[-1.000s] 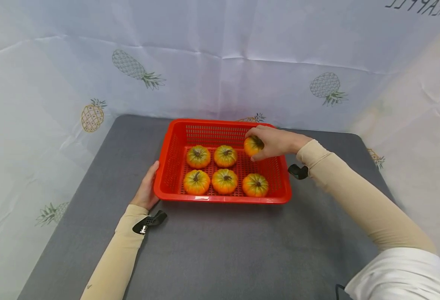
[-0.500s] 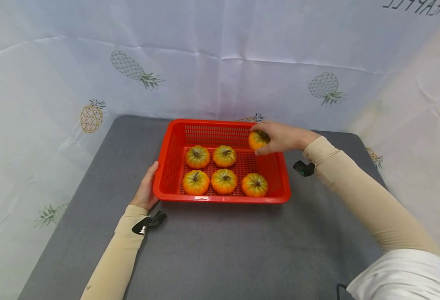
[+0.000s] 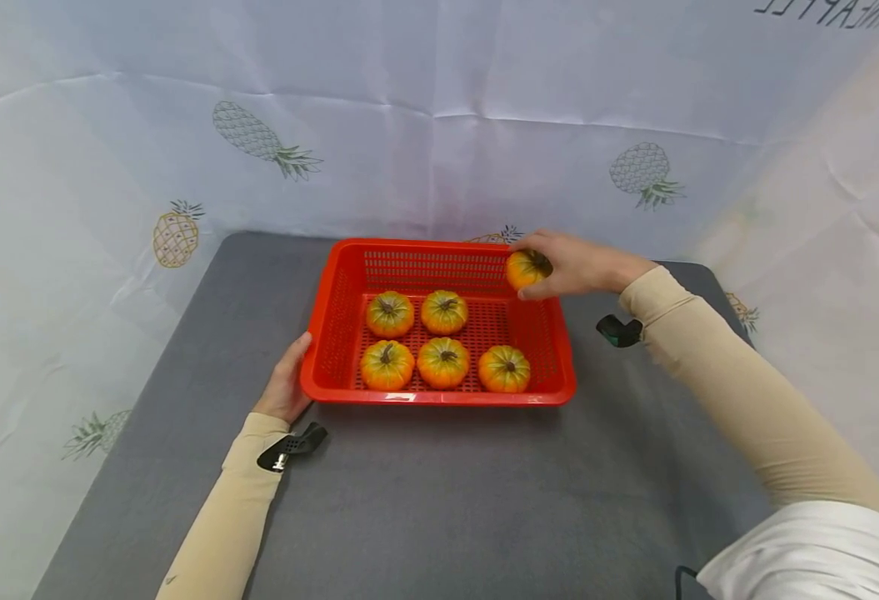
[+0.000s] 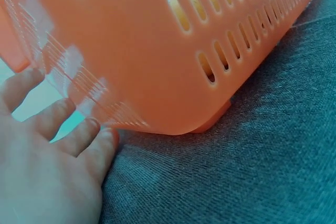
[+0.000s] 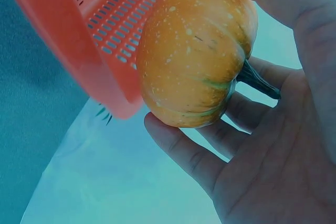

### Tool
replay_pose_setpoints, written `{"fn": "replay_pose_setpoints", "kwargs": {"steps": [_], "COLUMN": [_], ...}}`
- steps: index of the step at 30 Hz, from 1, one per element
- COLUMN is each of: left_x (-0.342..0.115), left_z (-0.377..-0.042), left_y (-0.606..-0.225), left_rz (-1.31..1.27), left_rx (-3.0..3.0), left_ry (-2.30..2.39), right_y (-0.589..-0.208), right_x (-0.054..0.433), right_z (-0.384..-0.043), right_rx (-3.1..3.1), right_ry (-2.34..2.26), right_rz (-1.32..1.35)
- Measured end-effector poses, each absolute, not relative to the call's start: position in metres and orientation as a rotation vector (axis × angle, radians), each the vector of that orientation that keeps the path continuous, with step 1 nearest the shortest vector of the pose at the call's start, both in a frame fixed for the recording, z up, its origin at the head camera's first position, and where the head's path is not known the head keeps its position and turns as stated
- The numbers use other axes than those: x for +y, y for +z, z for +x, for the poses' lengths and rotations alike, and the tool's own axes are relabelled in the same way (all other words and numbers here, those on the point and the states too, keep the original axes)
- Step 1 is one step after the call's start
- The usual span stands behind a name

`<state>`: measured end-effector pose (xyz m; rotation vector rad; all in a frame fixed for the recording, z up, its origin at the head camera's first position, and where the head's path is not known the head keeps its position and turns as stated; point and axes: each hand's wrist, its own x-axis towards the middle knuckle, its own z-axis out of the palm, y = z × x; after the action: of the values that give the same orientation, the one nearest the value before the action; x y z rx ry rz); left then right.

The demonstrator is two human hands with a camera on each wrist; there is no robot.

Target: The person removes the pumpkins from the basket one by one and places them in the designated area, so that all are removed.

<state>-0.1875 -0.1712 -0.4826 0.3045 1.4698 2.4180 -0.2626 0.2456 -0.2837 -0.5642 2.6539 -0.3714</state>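
Note:
My right hand grips a small orange-green pumpkin between thumb and fingers, over the back right corner of the red plastic basket. In the right wrist view the pumpkin shows its dark stem turned towards the palm, with the basket rim behind it. Several similar pumpkins lie on the basket floor in two rows, among them a front right pumpkin. My left hand rests against the basket's left side. The left wrist view shows its fingers extended along the slotted wall.
The basket stands on a grey cloth-covered table, near its back edge. Behind and beside the table hangs a white curtain printed with pineapples. Dark wrist cameras are strapped to both sleeved forearms.
My right hand has lifted the pumpkin and carried it to the right and back, from over the basket's inside to its back right corner. My left hand stays at the basket's side.

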Motion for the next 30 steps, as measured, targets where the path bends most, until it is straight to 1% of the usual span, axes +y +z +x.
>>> {"fn": "replay_pose_setpoints", "kwargs": {"steps": [10, 30], "left_x": [-0.172, -0.171], "left_z": [-0.185, -0.190], "left_y": [-0.477, -0.476], "left_rz": [0.304, 0.308], "left_rx": [1.527, 1.650], "left_ry": [2.359, 2.303], "right_y": [-0.276, -0.268], "right_x": [0.262, 0.299], "right_z": [-0.260, -0.252], "right_rx": [2.692, 2.740], "right_ry": [-0.408, -0.384], "right_rz": [-0.593, -0.484]}}
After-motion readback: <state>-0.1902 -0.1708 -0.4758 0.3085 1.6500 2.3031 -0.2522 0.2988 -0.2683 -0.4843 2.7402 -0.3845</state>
